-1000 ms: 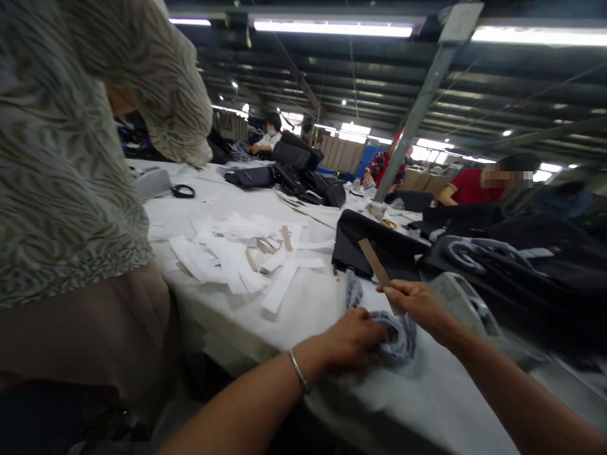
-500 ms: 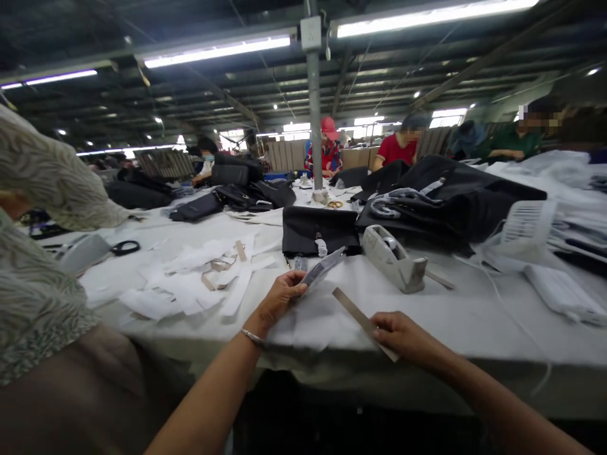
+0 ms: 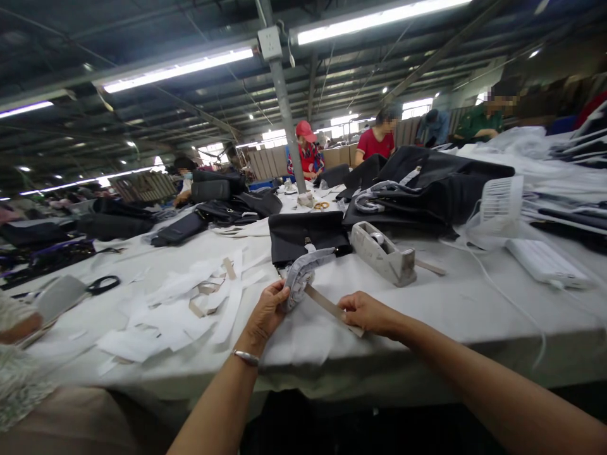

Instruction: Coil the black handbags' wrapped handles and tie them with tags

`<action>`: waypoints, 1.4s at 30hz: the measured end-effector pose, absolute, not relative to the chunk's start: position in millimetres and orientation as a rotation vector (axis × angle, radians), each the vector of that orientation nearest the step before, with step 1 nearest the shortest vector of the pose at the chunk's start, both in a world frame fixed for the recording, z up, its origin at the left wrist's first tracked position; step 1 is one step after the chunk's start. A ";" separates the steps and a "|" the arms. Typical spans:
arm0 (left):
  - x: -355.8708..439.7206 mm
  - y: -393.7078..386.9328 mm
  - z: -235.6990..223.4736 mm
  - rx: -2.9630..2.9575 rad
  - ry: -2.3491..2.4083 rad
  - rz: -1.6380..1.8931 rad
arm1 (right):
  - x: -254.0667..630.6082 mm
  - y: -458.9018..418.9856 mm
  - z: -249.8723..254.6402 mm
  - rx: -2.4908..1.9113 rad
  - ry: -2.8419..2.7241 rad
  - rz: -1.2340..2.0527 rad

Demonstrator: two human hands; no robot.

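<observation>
My left hand [image 3: 268, 311] is closed on a coiled strap [image 3: 302, 276] in greyish plastic wrapping, held up over the table. Between the fingers and thumb of my right hand [image 3: 367, 313] is a narrow brown strip [image 3: 328, 304], perhaps card or paper. Its far end reaches the side of the coil; whether it goes inside, I cannot tell. Just behind the coil stands a black bag [image 3: 308, 234], its lower front partly hidden by the strap. A grey tape dispenser [image 3: 383, 253] sits to the bag's right.
White and brown paper strips [image 3: 190, 303] lie in a loose pile at left, near black-handled scissors [image 3: 103, 284]. Another person's hand [image 3: 21, 328] is at far left. Black bags [image 3: 431, 183], a white basket [image 3: 502, 205] and a white box [image 3: 547, 262] with a cable are at right.
My left hand has picked up the coiled strap from the table. The brown strip in my right hand has moved left to meet it. My view has turned to the right.
</observation>
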State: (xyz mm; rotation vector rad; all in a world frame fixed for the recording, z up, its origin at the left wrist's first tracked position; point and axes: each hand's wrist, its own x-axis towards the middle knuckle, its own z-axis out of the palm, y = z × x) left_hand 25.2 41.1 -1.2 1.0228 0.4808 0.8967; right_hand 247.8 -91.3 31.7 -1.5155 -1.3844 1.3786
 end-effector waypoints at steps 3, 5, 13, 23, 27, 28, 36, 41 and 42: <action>24.6 44.8 -3.6 0.994 0.471 0.908 | 251.8 -92.4 29.3 -1.458 -1.371 1.379; 24.3 46.2 -4.8 0.987 0.467 0.914 | 253.2 -91.7 28.4 -1.441 -1.367 1.364; 24.4 47.2 -5.4 0.974 0.468 0.931 | 246.9 -79.0 26.6 -1.454 -1.382 1.401; 26.2 44.6 -1.4 1.007 0.528 0.920 | 242.9 -56.6 33.6 -1.598 -1.438 1.299; 27.6 39.2 -0.9 1.157 0.547 0.860 | 247.9 -57.9 30.4 -1.650 -1.418 1.316; 28.5 37.5 -1.2 1.209 0.550 0.850 | 248.4 -59.0 29.6 -1.662 -1.418 1.332; 37.4 24.1 -4.6 1.907 0.703 0.795 | 221.7 -55.4 33.8 -1.689 -1.340 1.391; 38.2 15.6 0.4 2.136 0.696 0.774 | 225.0 -58.3 34.8 -1.722 -1.385 1.471; 38.8 13.9 1.0 2.176 0.672 0.766 | 229.5 -61.7 37.2 -1.745 -1.416 1.505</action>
